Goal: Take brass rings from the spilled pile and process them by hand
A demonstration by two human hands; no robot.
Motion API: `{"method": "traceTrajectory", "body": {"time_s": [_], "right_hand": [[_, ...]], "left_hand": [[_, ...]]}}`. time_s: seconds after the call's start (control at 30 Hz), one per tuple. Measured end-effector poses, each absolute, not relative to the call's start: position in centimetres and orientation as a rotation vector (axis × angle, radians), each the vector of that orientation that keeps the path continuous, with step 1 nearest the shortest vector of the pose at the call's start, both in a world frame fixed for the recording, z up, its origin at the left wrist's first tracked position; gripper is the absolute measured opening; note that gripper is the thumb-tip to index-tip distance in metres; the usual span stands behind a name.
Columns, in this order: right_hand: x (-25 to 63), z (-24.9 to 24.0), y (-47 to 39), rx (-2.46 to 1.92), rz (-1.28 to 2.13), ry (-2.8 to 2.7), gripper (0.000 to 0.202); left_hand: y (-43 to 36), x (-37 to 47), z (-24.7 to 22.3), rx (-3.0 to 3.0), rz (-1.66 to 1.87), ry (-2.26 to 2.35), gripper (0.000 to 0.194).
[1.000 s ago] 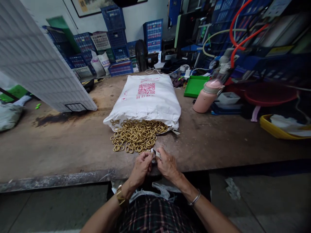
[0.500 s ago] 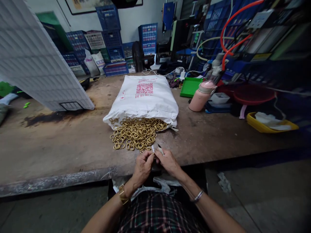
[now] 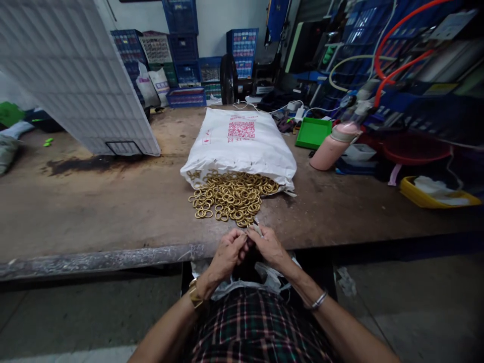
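Observation:
My left hand (image 3: 229, 252) and my right hand (image 3: 270, 244) meet at the near edge of the wooden workbench (image 3: 94, 201), fingers pinched together on a small pale piece between them. What that piece is stays too small to tell. Just beyond my fingertips lies a heap of brass rings (image 3: 230, 195), spilled from the open mouth of a white sack (image 3: 240, 143) with red print that lies flat on the bench. Below my hands a clear plastic bag (image 3: 272, 280) hangs open over my lap.
A pink bottle (image 3: 333, 146) and a green tray (image 3: 313, 133) stand right of the sack. A yellow tub (image 3: 434, 194) sits at far right. A white slatted panel (image 3: 75, 75) leans at left. Blue crates (image 3: 181, 50) are stacked behind.
My hands have stayed pinched together on the small piece, dropping slightly toward the bench edge. The pale tip that stuck up between them is now mostly hidden. The view shifted left.

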State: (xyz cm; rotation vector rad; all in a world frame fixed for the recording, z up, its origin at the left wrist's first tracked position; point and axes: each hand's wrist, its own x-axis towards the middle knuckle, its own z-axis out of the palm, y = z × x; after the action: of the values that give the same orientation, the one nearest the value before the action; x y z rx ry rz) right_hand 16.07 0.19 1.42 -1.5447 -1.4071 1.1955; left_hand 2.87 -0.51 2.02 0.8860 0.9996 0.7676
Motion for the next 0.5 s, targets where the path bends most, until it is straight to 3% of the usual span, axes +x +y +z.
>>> {"method": "traceTrajectory", "body": {"time_s": [0.3, 0.5], "right_hand": [[17.1, 1.1, 0.4, -1.606, 1.045, -1.477, 0.034], [17.2, 1.3, -0.2, -1.74, 0.809, -2.025, 0.016]], "left_hand": [[-0.3, 3.3, 1.3, 0.858, 0.834, 1.031, 0.036], [-0.2, 3.4, 1.4, 0.876, 0.849, 1.06, 0.036]]}}
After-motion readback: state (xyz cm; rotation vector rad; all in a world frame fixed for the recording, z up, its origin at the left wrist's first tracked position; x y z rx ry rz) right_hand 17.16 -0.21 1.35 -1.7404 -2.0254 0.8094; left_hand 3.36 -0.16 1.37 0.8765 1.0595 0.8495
